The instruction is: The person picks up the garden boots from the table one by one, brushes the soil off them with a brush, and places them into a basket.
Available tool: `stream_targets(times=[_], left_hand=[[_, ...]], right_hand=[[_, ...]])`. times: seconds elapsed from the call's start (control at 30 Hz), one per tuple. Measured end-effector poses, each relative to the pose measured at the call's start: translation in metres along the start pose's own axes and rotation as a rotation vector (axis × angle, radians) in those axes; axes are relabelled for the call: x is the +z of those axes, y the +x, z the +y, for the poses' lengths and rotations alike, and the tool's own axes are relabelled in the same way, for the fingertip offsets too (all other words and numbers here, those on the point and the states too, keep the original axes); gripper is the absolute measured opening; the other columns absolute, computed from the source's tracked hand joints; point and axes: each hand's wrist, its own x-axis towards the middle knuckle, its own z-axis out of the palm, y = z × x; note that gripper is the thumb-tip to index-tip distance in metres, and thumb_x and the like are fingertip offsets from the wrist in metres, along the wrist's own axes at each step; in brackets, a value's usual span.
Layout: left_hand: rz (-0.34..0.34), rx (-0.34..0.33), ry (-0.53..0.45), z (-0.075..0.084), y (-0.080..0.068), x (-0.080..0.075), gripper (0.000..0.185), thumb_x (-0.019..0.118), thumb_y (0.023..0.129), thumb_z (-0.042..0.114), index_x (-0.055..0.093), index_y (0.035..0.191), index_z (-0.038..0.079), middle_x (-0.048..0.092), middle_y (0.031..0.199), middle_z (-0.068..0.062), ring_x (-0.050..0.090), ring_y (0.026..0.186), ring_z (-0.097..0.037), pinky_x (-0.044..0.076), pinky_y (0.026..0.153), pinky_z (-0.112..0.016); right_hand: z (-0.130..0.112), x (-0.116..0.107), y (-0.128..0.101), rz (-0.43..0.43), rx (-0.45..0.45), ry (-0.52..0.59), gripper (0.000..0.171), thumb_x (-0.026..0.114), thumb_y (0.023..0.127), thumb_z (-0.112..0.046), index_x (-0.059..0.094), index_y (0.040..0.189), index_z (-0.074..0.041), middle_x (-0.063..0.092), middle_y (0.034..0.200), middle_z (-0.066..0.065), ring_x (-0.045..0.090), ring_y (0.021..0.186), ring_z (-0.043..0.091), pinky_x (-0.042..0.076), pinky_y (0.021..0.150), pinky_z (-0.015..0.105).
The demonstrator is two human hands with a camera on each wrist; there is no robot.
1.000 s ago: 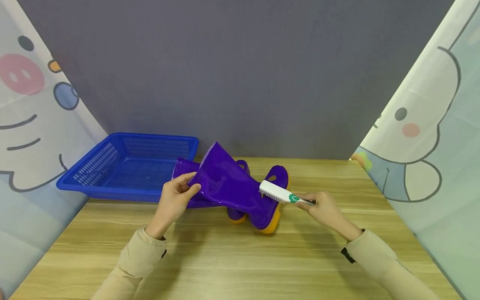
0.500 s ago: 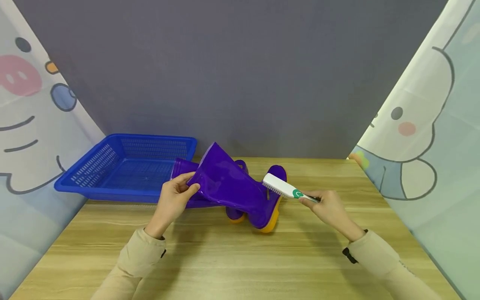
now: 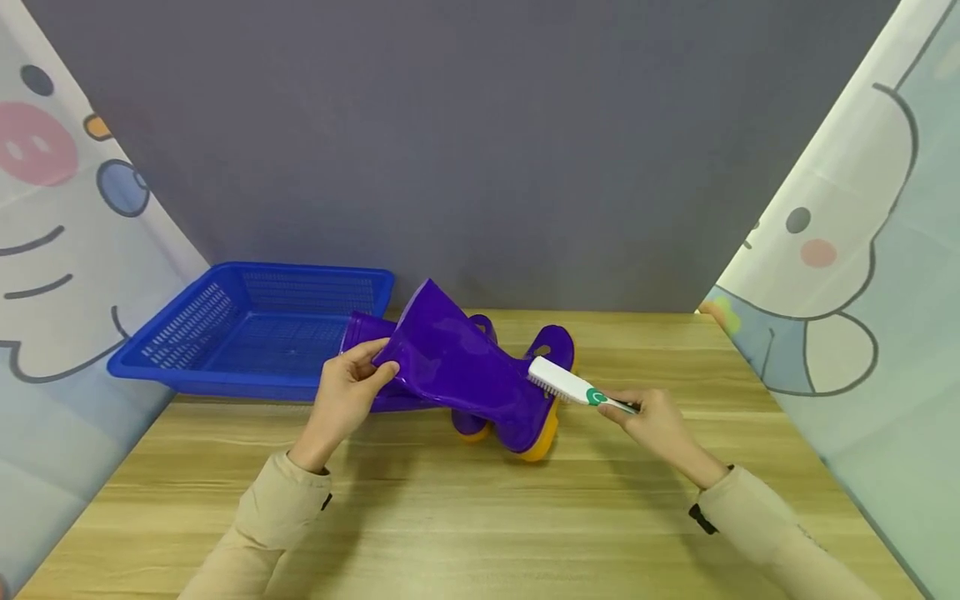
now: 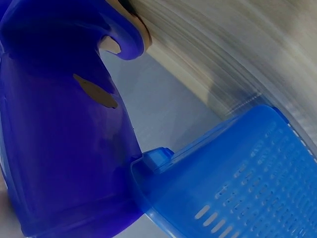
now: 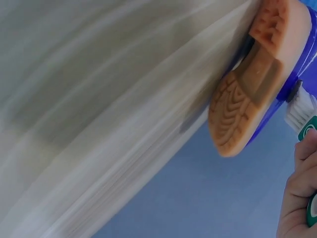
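In the head view, a glossy purple rain boot (image 3: 457,358) with an orange sole (image 5: 237,114) lies tilted, its sole turned right. My left hand (image 3: 348,392) pinches the rim of its shaft between thumb and fingers. My right hand (image 3: 652,421) grips the handle of a white and green scrub brush (image 3: 558,379), its bristles down at the boot's foot. A brown patch (image 4: 95,91) shows on the boot in the left wrist view. By the bristles (image 5: 299,109), the right wrist view shows a dark spot. Another purple boot (image 3: 371,329) lies underneath, mostly hidden.
A blue plastic basket (image 3: 247,387) with slotted sides stands at the back left, beside the boots. The wooden table (image 3: 480,525) meets a grey panel (image 3: 480,158) behind. Cartoon-printed curtains (image 3: 840,250) hang on both sides.
My right hand has drawn the brush slightly right along the boot's foot, and its head has tipped a little. The left hand keeps its hold on the shaft rim.
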Motion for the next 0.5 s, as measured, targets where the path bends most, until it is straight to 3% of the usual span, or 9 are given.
stream_targets(times=[0.33,0.5], left_hand=[[0.002,0.0,0.022,0.002,-0.001,-0.002,0.033,0.063,0.087,0.011,0.059,0.118,0.002,0.067,0.087,-0.019,0.034,0.045,-0.003,0.028,0.037,-0.021],[-0.02,0.002,0.032,0.007,0.0,0.001,0.035,0.063,0.087,0.014,0.059,0.12,0.004,0.068,0.094,-0.018,0.033,0.045,-0.004,0.028,0.038,-0.022]], right_hand=[[0.015,-0.026,-0.015,0.031,0.106,-0.015,0.033,0.066,0.084,-0.02,0.066,0.107,0.004,0.056,0.057,0.006,0.021,0.041,0.004,0.025,0.037,0.02],[0.015,-0.029,-0.019,0.071,0.111,0.023,0.036,0.065,0.086,-0.022,0.064,0.11,0.004,0.068,0.084,0.021,0.017,0.04,0.002,0.026,0.036,0.021]])
